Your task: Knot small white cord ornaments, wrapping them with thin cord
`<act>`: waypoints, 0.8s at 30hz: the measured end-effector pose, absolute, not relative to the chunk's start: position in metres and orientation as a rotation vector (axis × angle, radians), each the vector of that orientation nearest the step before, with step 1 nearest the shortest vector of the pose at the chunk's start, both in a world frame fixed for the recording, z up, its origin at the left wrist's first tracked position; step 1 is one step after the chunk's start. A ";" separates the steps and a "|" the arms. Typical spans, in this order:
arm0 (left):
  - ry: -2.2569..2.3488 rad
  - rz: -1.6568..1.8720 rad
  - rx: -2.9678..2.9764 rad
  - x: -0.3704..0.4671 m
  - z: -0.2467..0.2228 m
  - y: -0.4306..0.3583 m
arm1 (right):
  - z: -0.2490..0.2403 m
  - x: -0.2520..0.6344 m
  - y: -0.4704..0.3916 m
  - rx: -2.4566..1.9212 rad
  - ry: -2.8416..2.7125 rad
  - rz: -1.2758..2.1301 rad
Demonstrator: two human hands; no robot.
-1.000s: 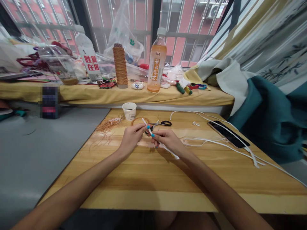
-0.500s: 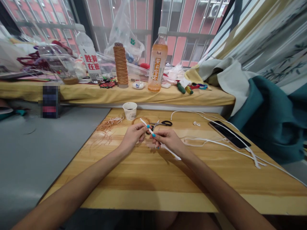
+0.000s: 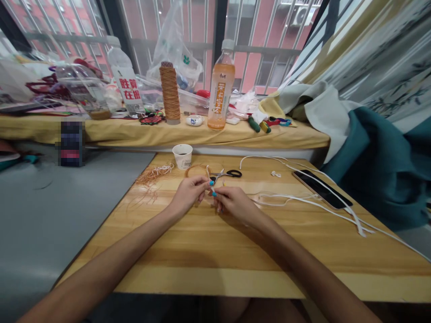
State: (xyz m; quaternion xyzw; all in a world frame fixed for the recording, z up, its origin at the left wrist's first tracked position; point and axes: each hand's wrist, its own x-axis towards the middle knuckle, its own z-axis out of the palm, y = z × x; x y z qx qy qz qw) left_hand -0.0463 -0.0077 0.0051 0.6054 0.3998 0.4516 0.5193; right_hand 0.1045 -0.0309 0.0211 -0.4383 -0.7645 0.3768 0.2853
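Wooden bench under both hands; white cable and phone well right of fingers; scissors just beyond fingers; paper cup beyond, slightly left; left hand and right hand meet fingertip to fingertip, fingers of both pinched together on small white strip, short end sticking up between them, above bench

I'm at home, by a barred window with curtains. My wooden table sits against a cloth-covered ledge cluttered with a drink bottle, twine spool and plastic bags.
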 end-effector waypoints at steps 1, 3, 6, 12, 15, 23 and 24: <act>0.971 1.087 1.449 -0.046 0.004 -0.008 | 0.020 0.103 -0.031 -1.182 -2.107 0.891; 0.990 1.101 1.449 -0.045 0.003 -0.010 | 0.018 0.102 -0.032 -1.177 -2.227 0.662; 1.003 1.124 1.449 -0.044 0.002 -0.012 | 0.014 0.101 -0.035 -1.157 -2.365 0.387; 1.061 1.077 1.512 -0.044 0.004 -0.014 | 0.012 0.107 -0.031 -1.134 -2.297 0.306; 1.112 1.097 1.600 -0.045 0.009 -0.014 | 0.019 0.110 -0.026 -1.137 -2.152 0.537; 1.066 1.111 1.488 -0.042 0.016 -0.016 | 0.026 0.106 -0.029 -1.183 -1.746 1.181; 1.050 1.114 1.468 -0.041 0.016 -0.016 | 0.025 0.105 -0.029 -1.176 -1.719 1.199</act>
